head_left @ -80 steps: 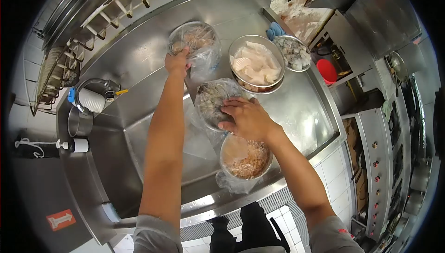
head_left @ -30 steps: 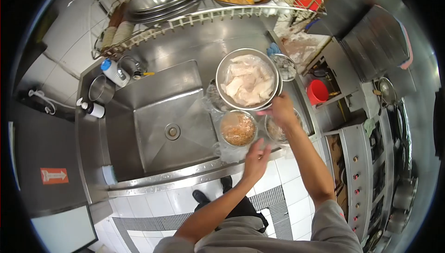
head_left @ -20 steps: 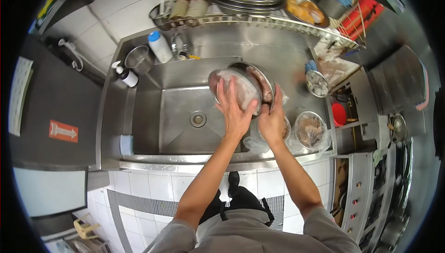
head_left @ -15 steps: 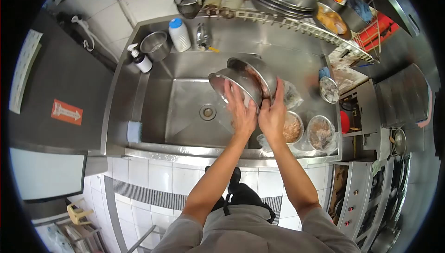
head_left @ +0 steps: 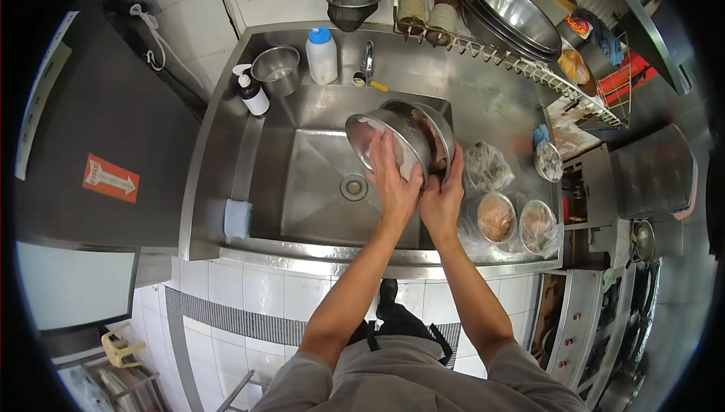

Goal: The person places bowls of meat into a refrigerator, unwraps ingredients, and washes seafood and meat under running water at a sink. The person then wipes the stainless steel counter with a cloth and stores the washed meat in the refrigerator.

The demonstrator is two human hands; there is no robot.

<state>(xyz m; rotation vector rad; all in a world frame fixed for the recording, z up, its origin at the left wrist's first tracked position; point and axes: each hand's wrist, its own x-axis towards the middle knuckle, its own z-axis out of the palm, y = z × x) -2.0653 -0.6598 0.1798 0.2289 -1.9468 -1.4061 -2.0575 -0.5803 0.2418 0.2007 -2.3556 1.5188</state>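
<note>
Over the right side of the steel sink [head_left: 317, 208], I hold two metal bowls tilted on edge, side by side. My left hand [head_left: 397, 187] is closed on the left bowl [head_left: 404, 134], fingers spread along its side and thumb near the rim. Pale residue shows on that bowl's inner wall. My right hand [head_left: 442, 199] grips the right bowl [head_left: 436, 119] by its lower rim. Reddish matter shows in the gap between them; I cannot make out what it is. Where the rims meet is partly hidden by my hands.
Bagged bowls of pinkish food [head_left: 496, 218] and a clear plastic bag [head_left: 488, 166] sit right of the sink. Behind it are a faucet [head_left: 368, 61], a white bottle [head_left: 322, 57], a pot [head_left: 277, 70] and a pump bottle [head_left: 251, 93]. A wire rack [head_left: 521, 66] holds large basins.
The view has shifted, so the sink and counter sit further right in the picture. Both bowls stay in my hands, turned slightly, with their rims still close together.
</note>
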